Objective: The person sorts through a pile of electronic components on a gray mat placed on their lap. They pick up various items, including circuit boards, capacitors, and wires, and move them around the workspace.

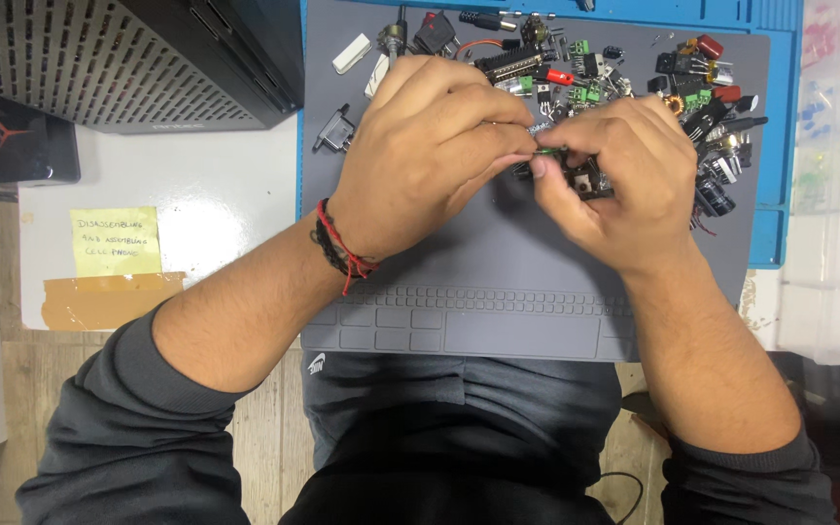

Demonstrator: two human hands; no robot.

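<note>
My left hand (430, 156) and right hand (614, 180) pinched one small green-and-black electronic part (568, 167) between them, just below the loose component pile (634, 78) on the grey silicone mat (498, 282).

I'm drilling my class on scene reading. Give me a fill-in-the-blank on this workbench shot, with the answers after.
1. Both hands meet over a mat coloured ____.
2. The left hand wears a red and black band on its ____.
3. The pile of parts lies at the mat's ____ edge from the person.
4. The sticky note on the white board is ____.

Missing words: grey; wrist; far; yellow
</note>
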